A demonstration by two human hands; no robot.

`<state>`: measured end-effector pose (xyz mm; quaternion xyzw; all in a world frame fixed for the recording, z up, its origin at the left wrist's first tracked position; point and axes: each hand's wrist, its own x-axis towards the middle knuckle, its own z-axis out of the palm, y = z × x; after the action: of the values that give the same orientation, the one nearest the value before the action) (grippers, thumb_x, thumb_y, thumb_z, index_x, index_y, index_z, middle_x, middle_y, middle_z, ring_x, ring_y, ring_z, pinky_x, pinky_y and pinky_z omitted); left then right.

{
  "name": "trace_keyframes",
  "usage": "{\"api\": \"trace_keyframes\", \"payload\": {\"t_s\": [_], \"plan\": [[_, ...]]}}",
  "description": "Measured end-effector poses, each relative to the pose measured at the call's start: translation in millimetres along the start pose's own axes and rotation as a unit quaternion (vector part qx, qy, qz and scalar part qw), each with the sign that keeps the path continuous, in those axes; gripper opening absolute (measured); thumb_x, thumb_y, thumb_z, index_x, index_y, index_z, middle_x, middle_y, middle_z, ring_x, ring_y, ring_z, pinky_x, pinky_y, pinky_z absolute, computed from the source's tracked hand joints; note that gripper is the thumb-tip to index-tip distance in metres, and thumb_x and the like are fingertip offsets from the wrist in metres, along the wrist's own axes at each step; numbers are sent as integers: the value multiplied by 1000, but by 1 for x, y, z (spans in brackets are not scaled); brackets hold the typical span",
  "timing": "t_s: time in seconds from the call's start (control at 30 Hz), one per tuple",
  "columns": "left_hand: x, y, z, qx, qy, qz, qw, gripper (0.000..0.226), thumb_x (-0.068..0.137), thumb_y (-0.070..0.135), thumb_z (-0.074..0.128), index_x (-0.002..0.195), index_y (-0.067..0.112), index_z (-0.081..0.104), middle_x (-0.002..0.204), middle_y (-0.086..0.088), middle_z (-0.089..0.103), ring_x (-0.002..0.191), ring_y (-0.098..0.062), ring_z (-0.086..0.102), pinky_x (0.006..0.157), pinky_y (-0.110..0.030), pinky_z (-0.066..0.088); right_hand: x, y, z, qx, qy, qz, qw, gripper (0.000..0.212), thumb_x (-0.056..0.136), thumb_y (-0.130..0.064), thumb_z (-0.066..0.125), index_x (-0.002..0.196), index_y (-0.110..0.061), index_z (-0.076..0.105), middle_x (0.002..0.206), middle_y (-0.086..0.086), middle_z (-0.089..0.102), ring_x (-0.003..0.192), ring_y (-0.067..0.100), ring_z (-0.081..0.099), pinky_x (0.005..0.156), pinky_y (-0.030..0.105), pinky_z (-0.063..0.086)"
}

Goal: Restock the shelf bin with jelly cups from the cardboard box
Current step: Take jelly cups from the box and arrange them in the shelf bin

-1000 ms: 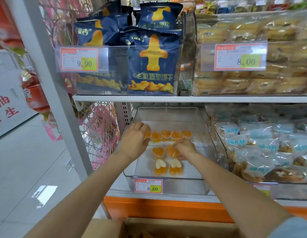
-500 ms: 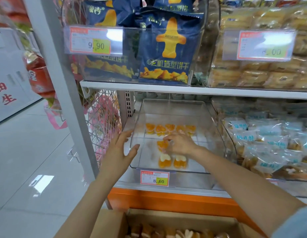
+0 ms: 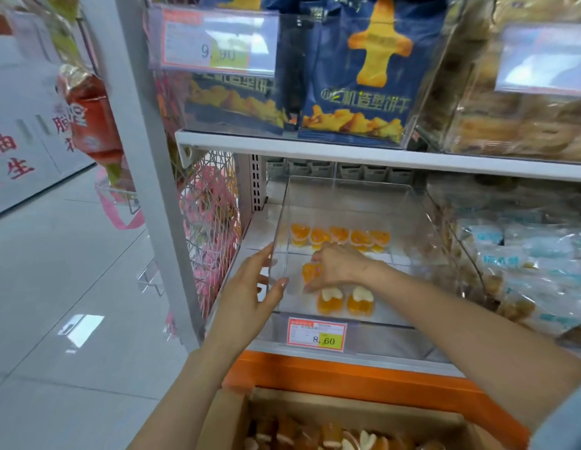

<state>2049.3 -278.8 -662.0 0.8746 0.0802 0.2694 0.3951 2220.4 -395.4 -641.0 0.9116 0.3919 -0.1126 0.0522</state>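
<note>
A clear plastic shelf bin (image 3: 357, 196) sits on the lower shelf, with a row of orange jelly cups (image 3: 339, 237) at its back and two more cups (image 3: 346, 302) at its front. My right hand (image 3: 339, 266) is inside the bin, fingers curled over an orange jelly cup (image 3: 310, 271) in the middle. My left hand (image 3: 250, 293) rests with straight fingers against the bin's left wall, outside it. The cardboard box (image 3: 347, 420) below holds several more jelly cups (image 3: 315, 435).
Above, a shelf (image 3: 380, 154) carries bins of blue biscuit bags (image 3: 357, 76) and wrapped cakes (image 3: 523, 118). Right of the bin lie pale blue snack packets (image 3: 529, 264). A grey upright post (image 3: 143, 151) and wire rack stand left, with open tiled floor (image 3: 55, 287) beyond.
My left hand has come out of the bin's back row and now lies against the outside of the left wall. My right hand stays on a cup mid-bin. The view moved closer.
</note>
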Motion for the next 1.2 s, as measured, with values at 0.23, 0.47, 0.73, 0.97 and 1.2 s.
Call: {"api": "trace_keyframes", "payload": {"t_s": [0.23, 0.47, 0.73, 0.97, 1.2], "plan": [[1, 3, 0, 0, 5, 2, 1000, 55, 85, 42, 50, 137, 35, 36, 117, 13, 54, 88, 6, 56, 71, -16, 45, -5, 14, 3, 85, 20, 0, 996, 77, 79, -56, 64, 144, -24, 35, 149, 4, 32, 135, 24, 34, 105, 33, 33], [-1, 4, 4, 3, 27, 7, 1000, 63, 80, 54, 42, 138, 30, 38, 117, 9, 55, 87, 3, 55, 72, -13, 45, -7, 15, 10, 117, 73, -14, 990, 74, 76, -46, 72, 140, -20, 44, 144, 4, 43, 130, 22, 42, 104, 31, 35], [-1, 7, 5, -12, 37, -8, 999, 54, 83, 38, 50, 135, 27, 42, 115, 9, 56, 86, 3, 56, 70, -15, 46, 23, -4, -3, 119, 182, -22, 976, 72, 76, -43, 73, 137, -23, 41, 130, 6, 55, 121, 25, 44, 93, 31, 32], [4, 9, 4, -17, 40, -7, 999, 52, 81, 41, 49, 132, 28, 44, 115, 10, 57, 87, 4, 56, 72, -20, 49, 35, -6, 8, 55, 181, -24, 982, 52, 82, -45, 65, 129, -24, 56, 135, 2, 50, 123, 25, 38, 96, 34, 28], [4, 16, 4, -3, 50, -10, 999, 49, 81, 41, 48, 128, 26, 46, 113, 9, 57, 86, 5, 56, 70, -20, 48, 36, -7, 6, 16, 162, -33, 986, 46, 83, -40, 60, 127, -27, 56, 133, 3, 48, 122, 25, 36, 95, 35, 27]]}}
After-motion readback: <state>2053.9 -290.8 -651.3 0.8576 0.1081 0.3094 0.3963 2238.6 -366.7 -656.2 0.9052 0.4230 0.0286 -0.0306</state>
